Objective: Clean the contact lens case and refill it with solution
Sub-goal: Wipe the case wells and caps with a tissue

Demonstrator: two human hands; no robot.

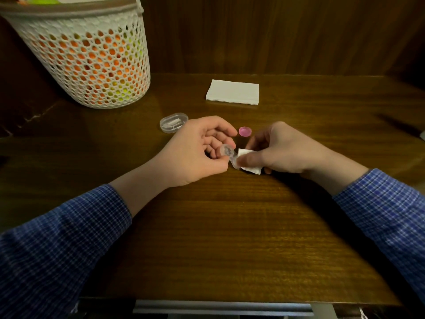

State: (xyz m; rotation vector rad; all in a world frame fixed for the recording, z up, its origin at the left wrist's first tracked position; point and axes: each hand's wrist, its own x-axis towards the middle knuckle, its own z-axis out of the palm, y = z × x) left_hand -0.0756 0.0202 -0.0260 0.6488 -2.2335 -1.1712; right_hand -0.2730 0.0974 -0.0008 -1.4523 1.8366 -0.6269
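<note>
Left hand [197, 150] pinches clear plastic lens case [228, 151]; its long axis runs rightward into folded white tissue [249, 162] pinched by right hand [280, 150].

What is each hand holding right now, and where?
Left hand pinches the clear lens case at one well; right hand grips a folded tissue against the other end.

Dim warm light, dark vignetted corners, wide-angle bowing at edges, soft blur throughout
</note>
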